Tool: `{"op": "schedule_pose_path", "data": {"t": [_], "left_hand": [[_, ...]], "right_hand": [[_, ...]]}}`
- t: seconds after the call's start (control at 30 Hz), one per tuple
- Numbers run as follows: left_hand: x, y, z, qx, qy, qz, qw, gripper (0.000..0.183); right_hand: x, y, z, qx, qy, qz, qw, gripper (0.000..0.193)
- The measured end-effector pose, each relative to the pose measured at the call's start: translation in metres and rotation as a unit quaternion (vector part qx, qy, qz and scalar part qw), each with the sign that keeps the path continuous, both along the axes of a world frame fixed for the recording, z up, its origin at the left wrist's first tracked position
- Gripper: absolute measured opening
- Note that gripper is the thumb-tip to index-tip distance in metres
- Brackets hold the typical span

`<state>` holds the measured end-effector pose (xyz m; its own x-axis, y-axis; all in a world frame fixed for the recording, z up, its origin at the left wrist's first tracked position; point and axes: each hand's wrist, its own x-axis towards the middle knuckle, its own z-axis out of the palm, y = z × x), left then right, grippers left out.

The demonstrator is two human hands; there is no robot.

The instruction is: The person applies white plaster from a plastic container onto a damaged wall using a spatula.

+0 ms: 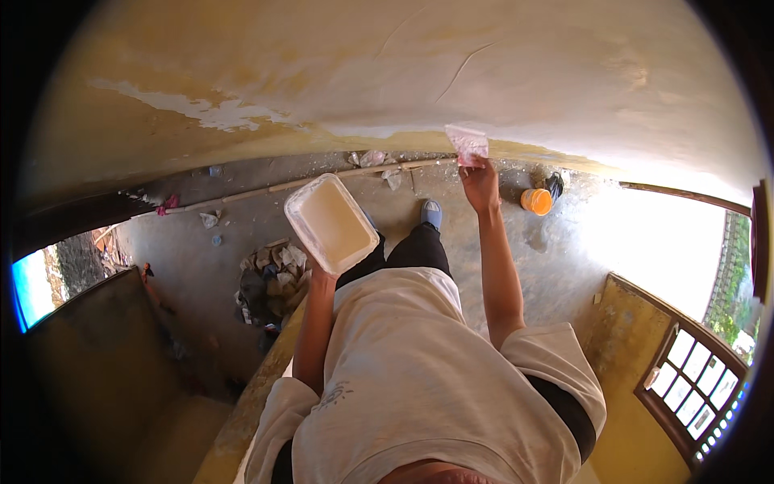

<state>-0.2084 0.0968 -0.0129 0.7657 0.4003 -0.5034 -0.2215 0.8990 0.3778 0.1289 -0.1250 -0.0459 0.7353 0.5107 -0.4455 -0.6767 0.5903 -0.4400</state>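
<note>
My left hand (323, 279) grips a white rectangular plastic tub (295, 211) from beneath its near end. Smooth off-white paste (332, 222) lies inside, and the tub is tilted so its open top shows. Most of the left fingers are hidden under it. My right hand (481, 184), arm stretched forward, pinches a flat pinkish scraper (468, 143) smeared with white. Its upper edge is in front of the wall (387, 73); whether it touches the wall I cannot tell. The wall carries pale coating, yellowish areas and a peeled white patch.
A long pole (266, 189) lies along the wall's foot among scraps. An orange bucket (536, 202) stands right of my feet beside a black bag (555, 185). A debris heap (274, 278) sits at left, near a low yellow wall (250, 403). A paned window (693, 379) is at right.
</note>
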Motion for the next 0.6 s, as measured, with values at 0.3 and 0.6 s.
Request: {"op": "schedule_pose_path", "data": {"t": [0.3,0.6], "left_hand": [[0.004,-0.010,-0.011,0.015,0.029,0.037,0.999,0.056],[0.003,-0.020,0.004,0.026,0.011,0.052,0.998,0.055]], "right_hand": [[0.019,0.046,-0.140,-0.142,0.084,0.107,0.980,0.020],[0.038,0.076,-0.086,-0.098,0.052,0.060,0.992,0.012]]}}
